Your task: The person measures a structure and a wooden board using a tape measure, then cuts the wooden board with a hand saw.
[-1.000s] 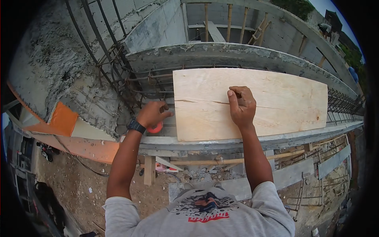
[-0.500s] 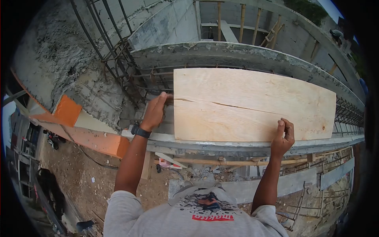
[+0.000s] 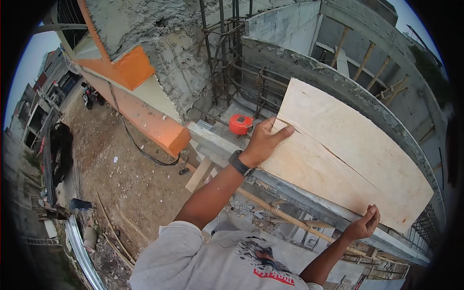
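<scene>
A pale plywood board (image 3: 333, 140) with a long crack lies across the concrete beam formwork. My left hand (image 3: 263, 141), with a dark watch on its wrist, grips the board's left end, the thumb on top and the fingers at the edge. Just left of it, a red tape measure (image 3: 240, 124) rests inside the formwork. My right hand (image 3: 362, 224) is at the board's near edge toward its right end, fingers curled and pressed together; whatever they may hold is too small to make out.
Upright rebar (image 3: 222, 53) stands behind the tape measure. An orange-painted ledge (image 3: 164, 133) and rough concrete lie to the left. Below is dirt ground (image 3: 121, 169), with a bamboo pole (image 3: 275, 209) running under the formwork's near side (image 3: 309, 193).
The view has swung left, and the board now appears tilted. My left hand has come onto the board's left end. Earlier, my right hand moved from the board's middle toward its near right edge.
</scene>
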`<action>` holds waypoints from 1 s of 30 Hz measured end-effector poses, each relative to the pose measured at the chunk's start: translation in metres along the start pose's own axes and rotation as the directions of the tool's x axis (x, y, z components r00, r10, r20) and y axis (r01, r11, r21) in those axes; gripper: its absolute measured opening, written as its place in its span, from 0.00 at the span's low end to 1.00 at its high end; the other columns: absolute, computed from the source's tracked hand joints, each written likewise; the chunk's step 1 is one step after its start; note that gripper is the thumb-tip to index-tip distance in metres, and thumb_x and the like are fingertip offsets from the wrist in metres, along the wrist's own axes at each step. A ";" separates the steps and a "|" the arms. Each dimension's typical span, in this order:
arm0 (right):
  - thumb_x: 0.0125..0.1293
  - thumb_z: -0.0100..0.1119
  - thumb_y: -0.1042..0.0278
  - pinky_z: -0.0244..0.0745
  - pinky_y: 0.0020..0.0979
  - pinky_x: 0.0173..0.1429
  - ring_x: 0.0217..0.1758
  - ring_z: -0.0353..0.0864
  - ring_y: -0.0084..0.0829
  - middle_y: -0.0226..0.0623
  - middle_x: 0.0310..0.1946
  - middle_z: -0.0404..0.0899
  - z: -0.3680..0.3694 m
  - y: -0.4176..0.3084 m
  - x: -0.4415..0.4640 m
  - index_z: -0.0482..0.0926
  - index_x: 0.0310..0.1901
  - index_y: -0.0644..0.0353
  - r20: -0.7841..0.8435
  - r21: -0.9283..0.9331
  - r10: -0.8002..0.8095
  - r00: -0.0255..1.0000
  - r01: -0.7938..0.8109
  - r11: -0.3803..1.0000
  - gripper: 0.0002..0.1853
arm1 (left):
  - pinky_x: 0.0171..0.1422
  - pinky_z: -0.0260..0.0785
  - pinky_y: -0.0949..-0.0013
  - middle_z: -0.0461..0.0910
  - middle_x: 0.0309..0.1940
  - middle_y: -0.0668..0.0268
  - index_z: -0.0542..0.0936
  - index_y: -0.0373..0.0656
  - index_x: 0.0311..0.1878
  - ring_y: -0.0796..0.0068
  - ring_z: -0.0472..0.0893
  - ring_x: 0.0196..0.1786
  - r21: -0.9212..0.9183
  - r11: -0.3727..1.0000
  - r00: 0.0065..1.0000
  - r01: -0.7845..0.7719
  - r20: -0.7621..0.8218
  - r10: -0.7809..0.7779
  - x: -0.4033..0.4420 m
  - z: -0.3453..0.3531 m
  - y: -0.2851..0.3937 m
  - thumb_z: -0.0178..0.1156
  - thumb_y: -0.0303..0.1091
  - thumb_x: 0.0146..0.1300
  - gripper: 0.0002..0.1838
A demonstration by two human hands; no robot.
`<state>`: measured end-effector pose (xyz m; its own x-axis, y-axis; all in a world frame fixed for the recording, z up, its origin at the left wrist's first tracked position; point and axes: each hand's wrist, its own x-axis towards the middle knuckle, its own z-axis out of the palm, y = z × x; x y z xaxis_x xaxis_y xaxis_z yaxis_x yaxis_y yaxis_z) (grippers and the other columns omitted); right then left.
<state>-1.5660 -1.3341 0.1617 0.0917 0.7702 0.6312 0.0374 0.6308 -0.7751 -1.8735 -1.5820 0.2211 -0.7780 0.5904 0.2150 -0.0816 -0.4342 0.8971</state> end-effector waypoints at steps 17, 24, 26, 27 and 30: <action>0.74 0.65 0.68 0.77 0.34 0.54 0.44 0.83 0.31 0.36 0.39 0.86 -0.105 0.032 0.066 0.86 0.44 0.64 0.035 -0.382 0.038 0.999 -0.022 0.924 0.08 | 0.63 0.81 0.58 0.82 0.59 0.58 0.73 0.37 0.67 0.65 0.84 0.59 -0.082 0.960 0.929 -0.267 -0.289 0.233 0.029 0.020 -0.019 0.64 0.42 0.77 0.24; 0.64 0.62 0.78 0.75 0.42 0.63 0.57 0.81 0.47 0.42 0.51 0.85 -0.067 0.016 0.094 0.85 0.48 0.62 0.647 -0.297 -0.036 0.761 0.296 0.908 0.11 | 0.62 0.81 0.61 0.82 0.58 0.60 0.71 0.37 0.68 0.67 0.85 0.57 -0.072 0.987 0.952 -0.146 -0.283 0.120 0.033 0.019 -0.033 0.66 0.43 0.76 0.27; 0.60 0.60 0.82 0.74 0.43 0.68 0.63 0.78 0.48 0.43 0.56 0.83 -0.046 0.008 0.100 0.85 0.51 0.62 0.817 -0.196 -0.045 0.575 0.351 0.916 0.17 | 0.61 0.81 0.62 0.82 0.59 0.59 0.71 0.36 0.67 0.68 0.85 0.56 -0.032 0.995 0.933 -0.091 -0.353 0.074 0.036 0.017 -0.045 0.66 0.44 0.75 0.27; 0.54 0.58 0.84 0.71 0.45 0.75 0.71 0.73 0.49 0.44 0.64 0.79 -0.039 0.018 0.106 0.84 0.56 0.59 0.902 -0.180 0.011 0.431 0.354 0.918 0.26 | 0.61 0.82 0.60 0.82 0.59 0.59 0.72 0.37 0.68 0.65 0.85 0.57 -0.054 0.996 0.929 -0.072 -0.367 0.047 0.038 0.014 -0.051 0.67 0.43 0.75 0.27; 0.52 0.59 0.83 0.69 0.44 0.78 0.74 0.71 0.49 0.43 0.67 0.78 -0.017 0.018 0.125 0.85 0.58 0.56 0.981 -0.136 0.060 0.182 0.439 0.888 0.29 | 0.62 0.81 0.58 0.82 0.59 0.58 0.73 0.37 0.67 0.64 0.85 0.57 -0.092 0.995 0.925 -0.039 -0.380 0.001 0.038 0.020 -0.040 0.67 0.43 0.74 0.27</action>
<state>-1.5365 -1.2276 0.2261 -0.9577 0.2710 0.0964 0.2087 0.8854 -0.4153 -1.8870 -1.5290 0.2013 -0.9563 0.2873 0.0537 -0.1080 -0.5181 0.8485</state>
